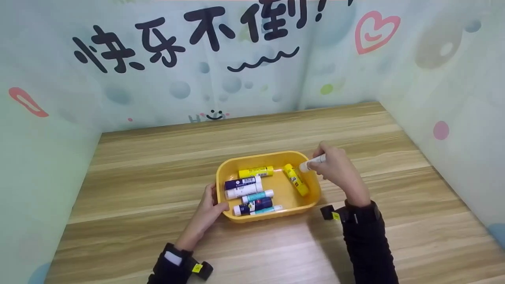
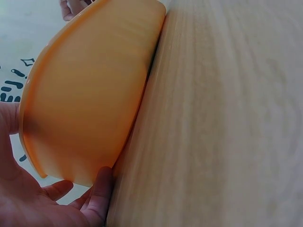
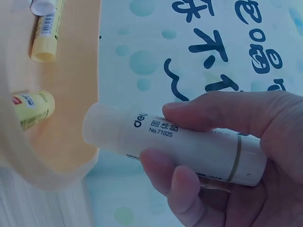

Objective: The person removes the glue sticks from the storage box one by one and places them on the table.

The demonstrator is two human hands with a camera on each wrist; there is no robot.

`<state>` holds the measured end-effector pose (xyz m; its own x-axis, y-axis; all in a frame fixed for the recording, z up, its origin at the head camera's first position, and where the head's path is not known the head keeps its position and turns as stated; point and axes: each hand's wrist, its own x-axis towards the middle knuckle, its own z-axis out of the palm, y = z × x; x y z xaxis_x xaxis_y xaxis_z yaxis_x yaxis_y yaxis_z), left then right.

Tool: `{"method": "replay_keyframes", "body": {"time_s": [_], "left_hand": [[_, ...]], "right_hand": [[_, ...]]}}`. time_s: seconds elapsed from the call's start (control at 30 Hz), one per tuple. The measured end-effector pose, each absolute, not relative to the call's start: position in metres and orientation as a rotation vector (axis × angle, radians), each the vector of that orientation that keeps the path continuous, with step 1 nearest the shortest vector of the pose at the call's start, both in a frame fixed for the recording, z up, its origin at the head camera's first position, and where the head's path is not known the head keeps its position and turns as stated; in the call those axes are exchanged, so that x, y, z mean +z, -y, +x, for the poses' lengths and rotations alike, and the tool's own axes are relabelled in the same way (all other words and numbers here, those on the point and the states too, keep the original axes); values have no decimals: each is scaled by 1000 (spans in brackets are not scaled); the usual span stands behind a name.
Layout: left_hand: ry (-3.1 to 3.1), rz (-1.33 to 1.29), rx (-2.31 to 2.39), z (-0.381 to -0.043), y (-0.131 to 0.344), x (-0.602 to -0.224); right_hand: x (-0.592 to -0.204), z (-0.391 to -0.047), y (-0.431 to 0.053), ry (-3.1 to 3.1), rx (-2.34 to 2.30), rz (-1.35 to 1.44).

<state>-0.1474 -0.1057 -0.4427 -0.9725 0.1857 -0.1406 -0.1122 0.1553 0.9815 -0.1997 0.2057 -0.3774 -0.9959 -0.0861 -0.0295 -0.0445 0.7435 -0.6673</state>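
A yellow plastic basket [image 1: 282, 193] sits on the table. My left hand [image 1: 207, 209] grips its left end, thumb over the rim and fingers against the outer wall [image 2: 90, 94]. Over the basket's right end, my right hand [image 1: 337, 167] pinches a white glue stick [image 3: 106, 127] between thumb and fingers, its cap end tilted down toward the inside. Beneath it lies a yellow glue stick [image 1: 296, 180], slanted along the right side. Another yellow glue stick [image 1: 256, 172] lies near the back wall. In the left half are navy [image 1: 240, 183], white [image 1: 244, 192] and teal [image 1: 257, 196] sticks, lying side by side.
The wood-grain table [image 1: 150, 165] extends on all sides of the basket. Printed panels stand at the back [image 1: 252, 94] and on the left and right. Both wrists wear black straps with small camera mounts [image 1: 203, 270].
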Motion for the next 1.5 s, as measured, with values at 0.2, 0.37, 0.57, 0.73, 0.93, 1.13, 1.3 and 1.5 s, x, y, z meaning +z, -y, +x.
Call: {"method": "replay_keyframes", "body": {"time_s": [0.2,0.37,0.57,0.73,0.93,1.13,1.3,1.5], "left_hand": [[-2219,86,1917,-148,105,-444],[-2224,73,1909,-148,104,-444],[-2224,58,1878,-148,105,-444],[-2243,57,1852,-147,106,-442],[-2239,43,1854,-147,106,-441],[-2239,35,1849,-147,105,-441],[-2239,32,1848,-146,105,-442],[-2231,28,1854,-147,106,-443]], "right_hand": [[-375,-199,-214,-2872,-1143,-74],[-374,-199,-222,-2890,-1156,-24],[-376,-200,-231,-2905,-1154,14],[-382,-204,-237,-2902,-1145,30],[-392,-209,-243,-2842,-1106,57],[-402,-213,-245,-2779,-1093,86],[-409,-216,-246,-2770,-1030,119],[-409,-217,-247,-2763,-982,125]]}}
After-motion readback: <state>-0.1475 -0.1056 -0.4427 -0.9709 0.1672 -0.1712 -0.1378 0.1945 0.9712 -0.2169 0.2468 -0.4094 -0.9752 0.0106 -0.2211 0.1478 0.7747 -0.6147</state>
